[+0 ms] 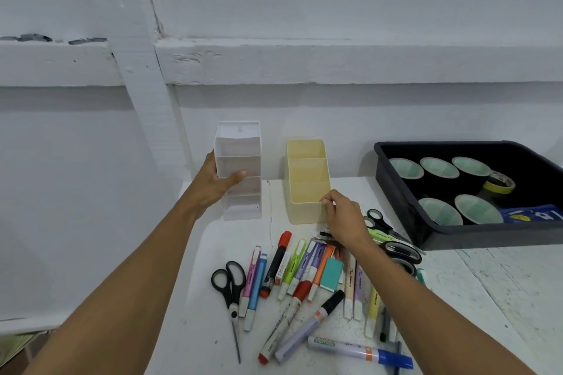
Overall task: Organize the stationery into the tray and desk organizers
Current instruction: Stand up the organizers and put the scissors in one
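A white stepped desk organizer stands at the back left of the white table, and my left hand grips its left side and front. Beside it stands a cream-yellow stepped organizer; my right hand pinches its front right corner. A black tray at the right holds several tape rolls. In front lies a heap of markers and highlighters, with black scissors at its left and more scissors under my right wrist.
A teal eraser lies among the pens. A blue marker lies near the front edge. The white wall with a ledge rises just behind the organizers. The table's left edge drops off beside my left arm.
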A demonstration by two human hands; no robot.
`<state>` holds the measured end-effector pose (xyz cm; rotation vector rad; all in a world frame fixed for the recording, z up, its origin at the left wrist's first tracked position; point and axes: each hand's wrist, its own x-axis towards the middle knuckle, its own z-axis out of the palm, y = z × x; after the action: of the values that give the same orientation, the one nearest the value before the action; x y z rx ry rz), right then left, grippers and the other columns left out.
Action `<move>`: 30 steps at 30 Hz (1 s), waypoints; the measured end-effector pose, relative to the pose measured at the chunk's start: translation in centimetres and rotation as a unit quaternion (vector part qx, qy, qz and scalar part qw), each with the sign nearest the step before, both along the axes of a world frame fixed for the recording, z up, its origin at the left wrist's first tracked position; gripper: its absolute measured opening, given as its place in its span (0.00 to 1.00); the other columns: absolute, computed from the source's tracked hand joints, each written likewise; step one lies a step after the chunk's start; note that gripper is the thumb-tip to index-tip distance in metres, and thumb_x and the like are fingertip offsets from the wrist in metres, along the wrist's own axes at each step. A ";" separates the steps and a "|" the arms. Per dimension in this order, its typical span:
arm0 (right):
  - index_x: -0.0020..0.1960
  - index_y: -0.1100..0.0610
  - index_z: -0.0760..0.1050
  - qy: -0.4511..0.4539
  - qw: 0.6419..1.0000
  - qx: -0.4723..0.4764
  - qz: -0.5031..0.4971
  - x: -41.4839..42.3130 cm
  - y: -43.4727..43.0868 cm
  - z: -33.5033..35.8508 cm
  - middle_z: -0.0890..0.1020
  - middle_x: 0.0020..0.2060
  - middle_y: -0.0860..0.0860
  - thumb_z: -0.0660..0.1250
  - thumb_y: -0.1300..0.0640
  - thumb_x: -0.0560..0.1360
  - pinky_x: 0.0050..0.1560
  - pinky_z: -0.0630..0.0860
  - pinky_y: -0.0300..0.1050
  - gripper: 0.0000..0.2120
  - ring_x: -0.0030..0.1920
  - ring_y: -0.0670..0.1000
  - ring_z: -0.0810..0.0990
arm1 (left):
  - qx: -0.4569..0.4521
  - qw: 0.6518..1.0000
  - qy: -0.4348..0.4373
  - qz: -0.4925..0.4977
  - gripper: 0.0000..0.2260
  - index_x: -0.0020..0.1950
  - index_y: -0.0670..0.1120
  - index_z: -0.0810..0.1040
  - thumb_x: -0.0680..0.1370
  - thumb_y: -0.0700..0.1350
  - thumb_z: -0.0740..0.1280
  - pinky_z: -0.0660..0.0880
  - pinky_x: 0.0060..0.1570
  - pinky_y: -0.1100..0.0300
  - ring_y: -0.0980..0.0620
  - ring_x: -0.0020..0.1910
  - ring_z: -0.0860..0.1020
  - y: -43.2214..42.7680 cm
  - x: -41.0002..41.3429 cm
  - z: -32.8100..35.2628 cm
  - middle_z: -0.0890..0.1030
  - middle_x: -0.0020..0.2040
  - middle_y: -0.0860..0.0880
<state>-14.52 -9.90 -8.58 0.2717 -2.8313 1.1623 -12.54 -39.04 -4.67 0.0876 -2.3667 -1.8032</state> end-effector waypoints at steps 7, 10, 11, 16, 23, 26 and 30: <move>0.60 0.50 0.70 0.008 0.995 -0.097 -0.014 0.6 2.2 0.4 0.75 0.57 0.44 0.62 0.59 0.80 0.49 0.74 0.41 0.10 0.52 0.47 0.77 | -0.018 0.991 0.052 0.124 0.52 0.79 0.56 0.42 0.66 0.60 0.75 0.65 0.69 0.50 0.50 0.73 0.62 1.8 2.0 -1.5 0.57 0.76 0.52; 0.58 0.52 0.71 0.019 0.994 -0.092 -0.052 0.9 4.4 0.7 0.78 0.54 0.46 0.63 0.60 0.80 0.46 0.72 0.40 0.08 0.50 0.47 0.78 | -0.044 0.979 0.080 0.184 0.48 0.77 0.53 0.49 0.67 0.58 0.76 0.67 0.63 0.54 0.51 0.68 0.64 3.3 3.4 -2.3 0.59 0.71 0.51; 0.56 0.52 0.72 0.017 0.995 -0.083 -0.049 1.0 5.1 0.5 0.79 0.53 0.47 0.63 0.60 0.79 0.44 0.72 0.40 0.07 0.49 0.47 0.78 | -0.046 0.975 0.084 0.203 0.44 0.75 0.51 0.52 0.69 0.56 0.76 0.67 0.62 0.55 0.50 0.66 0.64 3.9 4.0 -2.8 0.60 0.70 0.50; 0.50 0.49 0.75 0.001 0.999 -0.033 0.023 2.3 7.3 -0.8 0.82 0.46 0.47 0.64 0.63 0.78 0.45 0.74 0.37 0.09 0.47 0.46 0.80 | -0.127 0.959 0.069 0.245 0.20 0.59 0.45 0.67 0.73 0.46 0.73 0.72 0.57 0.52 0.47 0.56 0.70 6.6 6.4 -5.6 0.68 0.56 0.49; 0.51 0.50 0.76 0.021 0.994 -0.017 0.105 4.4 8.1 -0.5 0.82 0.45 0.46 0.65 0.63 0.78 0.45 0.71 0.31 0.09 0.47 0.45 0.79 | -0.260 0.949 -0.017 0.177 0.05 0.53 0.46 0.78 0.78 0.43 0.65 0.67 0.52 0.61 0.52 0.52 0.72 7.8 9.4 -5.3 0.75 0.53 0.50; 0.53 0.53 0.77 0.029 0.992 -0.010 0.119 5.2 8.0 -0.5 0.81 0.46 0.46 0.65 0.63 0.78 0.44 0.69 0.28 0.08 0.47 0.44 0.78 | -0.286 0.941 -0.088 0.161 0.09 0.56 0.43 0.80 0.77 0.41 0.66 0.67 0.53 0.61 0.50 0.54 0.73 6.8 11.4 -5.3 0.76 0.56 0.47; 0.54 0.54 0.77 0.028 0.990 0.005 0.141 6.2 8.0 -0.8 0.81 0.47 0.46 0.63 0.64 0.78 0.42 0.69 0.26 0.09 0.47 0.43 0.78 | -0.293 0.938 -0.137 0.125 0.14 0.59 0.41 0.80 0.75 0.33 0.64 0.66 0.56 0.66 0.50 0.57 0.75 6.4 13.9 -5.8 0.77 0.58 0.46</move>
<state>-8.27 -1.89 -9.39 0.7148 -2.8164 1.1640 1.32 -32.64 -10.51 0.5640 -2.8197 -0.9733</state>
